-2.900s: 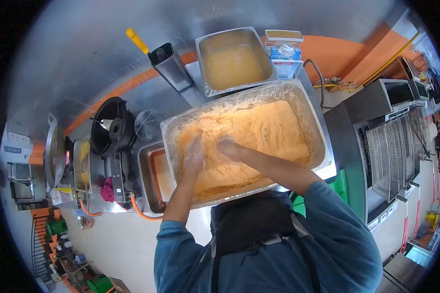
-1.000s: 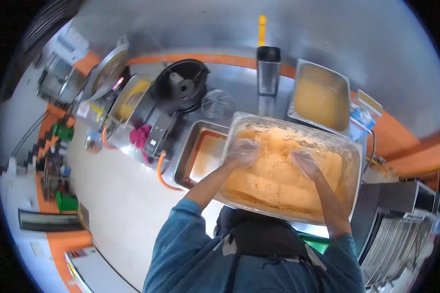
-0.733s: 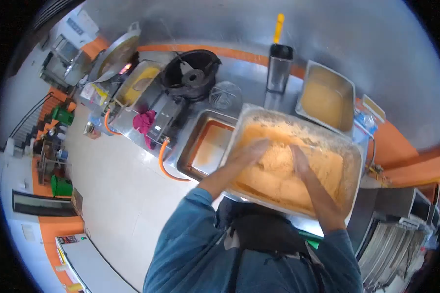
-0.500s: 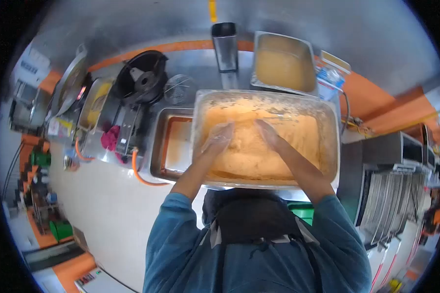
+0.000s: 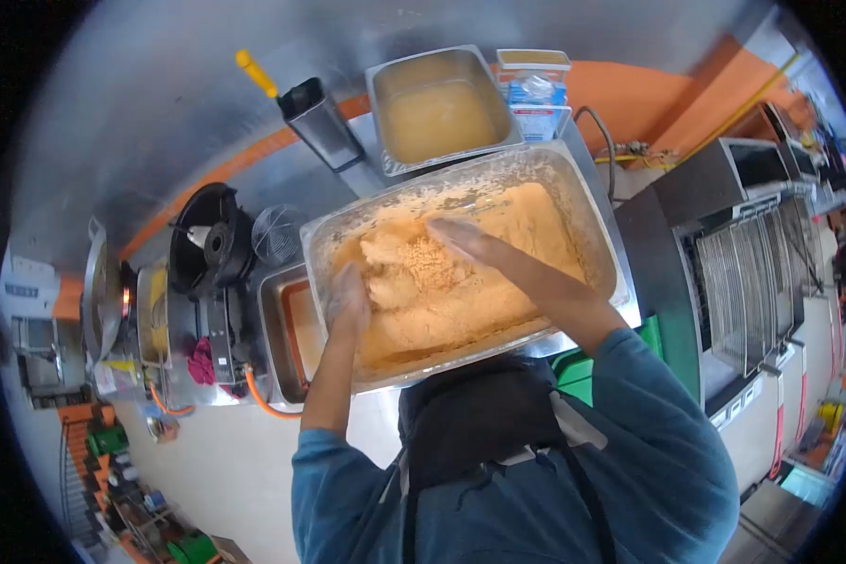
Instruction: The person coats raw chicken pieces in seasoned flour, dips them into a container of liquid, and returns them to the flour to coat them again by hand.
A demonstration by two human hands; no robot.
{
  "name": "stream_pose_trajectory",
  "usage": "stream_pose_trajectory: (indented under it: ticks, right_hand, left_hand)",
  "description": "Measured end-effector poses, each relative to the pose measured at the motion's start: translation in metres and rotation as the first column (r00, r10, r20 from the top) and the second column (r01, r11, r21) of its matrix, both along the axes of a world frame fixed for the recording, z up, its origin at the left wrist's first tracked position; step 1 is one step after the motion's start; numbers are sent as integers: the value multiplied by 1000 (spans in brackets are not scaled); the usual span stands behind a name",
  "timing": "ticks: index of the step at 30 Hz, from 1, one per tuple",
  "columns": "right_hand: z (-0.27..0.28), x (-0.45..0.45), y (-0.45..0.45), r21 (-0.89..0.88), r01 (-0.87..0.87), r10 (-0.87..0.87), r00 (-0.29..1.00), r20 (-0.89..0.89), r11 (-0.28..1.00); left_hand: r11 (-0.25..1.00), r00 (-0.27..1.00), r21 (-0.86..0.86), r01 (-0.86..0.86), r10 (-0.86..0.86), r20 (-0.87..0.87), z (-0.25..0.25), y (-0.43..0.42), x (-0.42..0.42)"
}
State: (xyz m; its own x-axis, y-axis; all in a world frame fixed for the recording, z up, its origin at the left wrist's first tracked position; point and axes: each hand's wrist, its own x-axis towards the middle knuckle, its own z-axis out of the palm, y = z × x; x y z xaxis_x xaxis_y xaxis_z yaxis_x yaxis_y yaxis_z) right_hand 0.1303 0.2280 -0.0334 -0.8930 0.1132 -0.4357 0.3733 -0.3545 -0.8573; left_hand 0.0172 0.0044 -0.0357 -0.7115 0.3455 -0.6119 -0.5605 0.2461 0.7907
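A large metal pan (image 5: 603, 221) in front of me holds a bed of orange-tan breading flour (image 5: 526, 226). Several pale, flour-coated pieces (image 5: 390, 287) lie in the pan's left half, with a heap of loose crumbs (image 5: 432, 263) beside them. My left hand (image 5: 350, 293) is open at the pan's left side, its palm turned toward the pieces. Above the crumbs, my right hand (image 5: 456, 235) stretches out open with its fingers pointing left. A pale, filmy covering, perhaps thin gloves or flour, shows on both hands.
Behind the pan stands another metal pan (image 5: 442, 117) with yellowish contents, next to a metal holder (image 5: 321, 122) with a yellow handle. To the left are a shallow tray (image 5: 287, 329), a wire strainer (image 5: 275, 235) and a black burner (image 5: 211, 240). Wire racks (image 5: 752, 277) stand at the right.
My hands have moved apart, the left toward the pan's left side and the right over the flour. Coated pieces and crumbs now show between them. The whole view has rotated.
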Motion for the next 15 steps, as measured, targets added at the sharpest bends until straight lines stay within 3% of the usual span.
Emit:
stream_pose_trajectory:
  ticks: [1, 2, 3, 5, 7, 9, 10, 11, 13, 15]
  right_hand:
    - [7, 8, 8, 105, -37, 26, 994, 105, 994]
    - [3, 10, 9, 340, -252, 211, 965, 154, 906]
    - [-5, 10, 11, 537, -441, 367, 897, 244, 719]
    - [-24, 10, 7, 643, -493, 464, 855, 232, 587]
    - [-47, 10, -20, 494, -301, 367, 929, -41, 816]
    - [-33, 15, -24, 359, -228, 261, 964, -46, 905]
    - [-15, 18, -25, 290, -188, 209, 977, -43, 938]
    - [2, 21, -26, 217, -145, 156, 987, -34, 965]
    - [20, 23, -26, 74, -58, 58, 998, -2, 996]
    - [-19, 34, 9, 279, -229, 241, 971, -7, 933]
  left_hand:
    - [992, 1000, -125, -18, 15, -22, 10, -5, 4]
    - [981, 996, -192, 32, -48, -79, 18, -5, 11]
    - [963, 984, -259, 75, -113, -136, 26, -2, 19]
    - [910, 940, -389, 141, -247, -236, 39, 9, 38]
    - [834, 871, -521, 183, -383, -307, 43, 14, 52]
    - [984, 980, -161, 79, -106, -166, 3, 16, 41]
    - [1000, 998, 14, -19, 20, -52, -25, 18, 32]
    - [999, 999, 38, -38, 39, -22, -31, 14, 26]
    - [1000, 1000, -11, -20, 20, -9, -14, 1, 23]
    - [945, 970, -294, 143, -192, -147, 13, -17, 31]
